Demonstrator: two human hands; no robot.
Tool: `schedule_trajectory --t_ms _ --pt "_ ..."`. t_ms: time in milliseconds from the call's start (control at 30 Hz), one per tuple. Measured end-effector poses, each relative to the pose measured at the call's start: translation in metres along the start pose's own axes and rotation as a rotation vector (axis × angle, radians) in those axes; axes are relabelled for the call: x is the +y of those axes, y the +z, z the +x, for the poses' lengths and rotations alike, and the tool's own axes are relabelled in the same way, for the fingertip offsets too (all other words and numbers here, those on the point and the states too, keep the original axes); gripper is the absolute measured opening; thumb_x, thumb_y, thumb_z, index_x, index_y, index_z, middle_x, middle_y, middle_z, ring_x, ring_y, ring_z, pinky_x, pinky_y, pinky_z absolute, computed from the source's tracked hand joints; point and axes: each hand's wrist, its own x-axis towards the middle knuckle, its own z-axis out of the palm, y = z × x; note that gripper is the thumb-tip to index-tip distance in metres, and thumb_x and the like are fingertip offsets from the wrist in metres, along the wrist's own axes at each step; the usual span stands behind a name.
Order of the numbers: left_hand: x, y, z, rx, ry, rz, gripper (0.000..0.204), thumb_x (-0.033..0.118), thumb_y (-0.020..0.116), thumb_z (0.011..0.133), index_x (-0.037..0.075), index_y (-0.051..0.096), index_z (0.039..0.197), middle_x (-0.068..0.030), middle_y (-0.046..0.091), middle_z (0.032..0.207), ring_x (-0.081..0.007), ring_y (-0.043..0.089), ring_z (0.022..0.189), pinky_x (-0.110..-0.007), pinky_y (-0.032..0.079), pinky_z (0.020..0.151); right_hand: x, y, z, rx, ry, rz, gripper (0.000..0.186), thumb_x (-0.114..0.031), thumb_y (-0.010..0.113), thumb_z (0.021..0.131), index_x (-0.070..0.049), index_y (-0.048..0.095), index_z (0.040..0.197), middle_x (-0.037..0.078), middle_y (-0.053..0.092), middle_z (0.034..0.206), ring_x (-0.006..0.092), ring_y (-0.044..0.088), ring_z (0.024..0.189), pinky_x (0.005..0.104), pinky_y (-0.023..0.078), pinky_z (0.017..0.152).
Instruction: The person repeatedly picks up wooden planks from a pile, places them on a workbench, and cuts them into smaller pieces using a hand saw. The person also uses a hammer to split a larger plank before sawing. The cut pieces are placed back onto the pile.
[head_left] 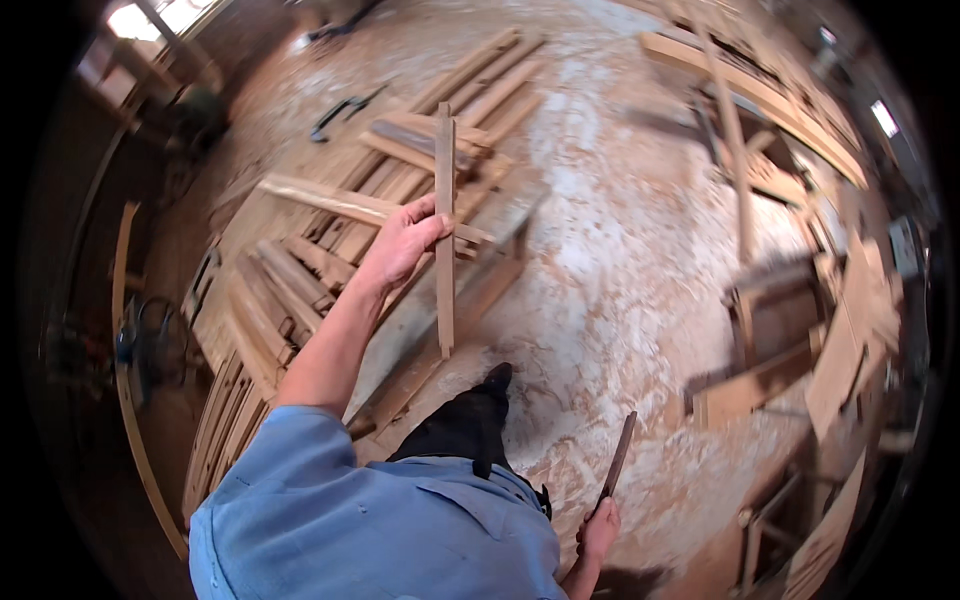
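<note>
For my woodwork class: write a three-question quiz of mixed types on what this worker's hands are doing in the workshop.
1. True or false: the left hand grips a long wooden slat held upright.
2. What does the right hand hold? A) a dark narrow stick B) a hammer C) a paint tin
3. Fill in: the floor is covered in pale ____.

Key: 1 true; 2 A; 3 sawdust
</note>
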Motion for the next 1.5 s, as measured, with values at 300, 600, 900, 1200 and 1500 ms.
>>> schedule_trajectory --t_ms 300,600,900,1200,1500 --pt "-0.051 0.253 -0.16 -0.619 -0.456 -0.566 0.035 0.032 0.049 0.098 0.002 0.055 0.115 -0.0134 0.065 0.1 -0.0277 0.064 0.086 -0.041 0.055 0.075 0.223 -0.071 -0.141 0.289 0.162 0.393 0.029 -0.037 0.041 0.101 -0.014 0.051 0.086 -0.003 0.039 0.052 0.0082 0.036 0.034 0.0261 0.026 0.03" --pt "-0.149 0.452 -0.408 -1.203 -1.021 -0.345 0.035 0.039 0.043 0.1 0.028 0.05 0.133 0.001 0.043 0.068 -0.0139 0.04 0.055 -0.027 0.035 0.048 0.39 -0.097 -0.276 0.748 0.316 0.874 0.032 -0.037 0.045 0.1 -0.011 0.055 0.084 -0.005 0.042 0.053 0.0062 0.036 0.038 0.0256 0.027 0.034" --pt "-0.221 0.586 -0.608 -1.468 -1.099 0.177 0.037 0.037 0.044 0.098 0.016 0.055 0.127 0.0002 0.052 0.074 -0.0136 0.044 0.053 -0.029 0.037 0.046 0.458 -0.134 -0.313 1.044 0.457 1.064 0.031 -0.036 0.049 0.099 -0.01 0.062 0.09 -0.005 0.046 0.055 0.0056 0.041 0.044 0.0245 0.032 0.04" --pt "-0.302 0.662 -0.803 -1.739 -0.921 0.467 0.037 0.026 0.046 0.099 0.003 0.051 0.128 -0.0105 0.063 0.103 -0.0221 0.061 0.092 -0.039 0.051 0.082 0.522 -0.173 -0.352 1.368 0.522 1.237 0.033 -0.037 0.048 0.1 -0.01 0.064 0.09 -0.003 0.048 0.056 0.0059 0.04 0.04 0.0243 0.03 0.035" --pt "-0.373 0.631 -1.058 -2.147 -0.168 0.535 0.046 0.02 0.046 0.097 -0.004 0.045 0.137 -0.0159 0.059 0.123 -0.0222 0.056 0.109 -0.033 0.042 0.097 0.58 -0.174 -0.406 1.408 0.601 1.531 0.037 -0.039 0.045 0.101 -0.013 0.05 0.075 -0.003 0.045 0.052 0.0072 0.04 0.036 0.0247 0.03 0.032"
